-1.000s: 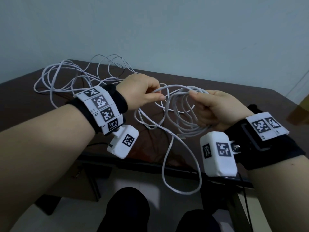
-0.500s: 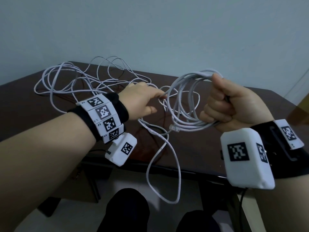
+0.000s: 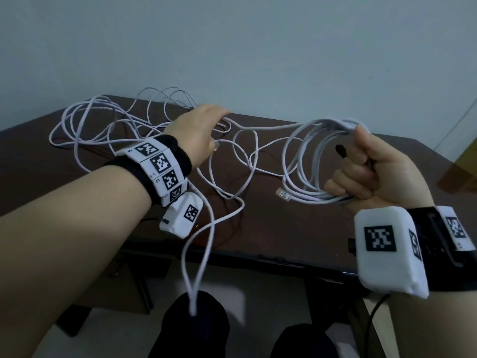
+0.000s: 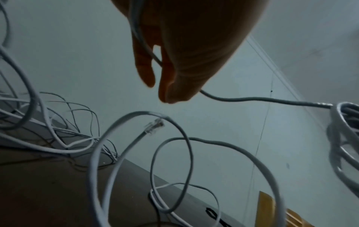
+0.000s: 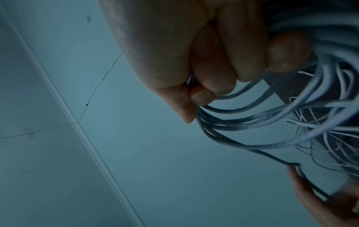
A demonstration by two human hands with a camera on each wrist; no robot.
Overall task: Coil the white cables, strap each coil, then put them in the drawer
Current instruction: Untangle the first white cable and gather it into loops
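Observation:
My right hand (image 3: 361, 174) is a fist held up over the table's right side. It grips a coil of white cable (image 3: 307, 161) of several loops, seen close in the right wrist view (image 5: 291, 122). A dark strap end (image 3: 340, 151) sticks out of the fist. The coil's clear plug (image 3: 282, 195) hangs at its lower left. One strand (image 3: 263, 127) runs from the coil to my left hand (image 3: 206, 129), further back. In the left wrist view its fingers (image 4: 145, 69) curl round that strand (image 4: 252, 99). Another plug (image 4: 154, 126) lies below that hand.
More loose white cable (image 3: 87, 120) lies tangled on the dark brown table (image 3: 271, 228) at the back left. One long loop (image 3: 198, 267) hangs over the front edge above my knees. A pale wall stands close behind; a yellowish object (image 3: 464, 164) is at far right.
My left hand has slid back and left along the strand, away from the coil. My right hand rose and swung right with the coil, so the strand now stretches between them.

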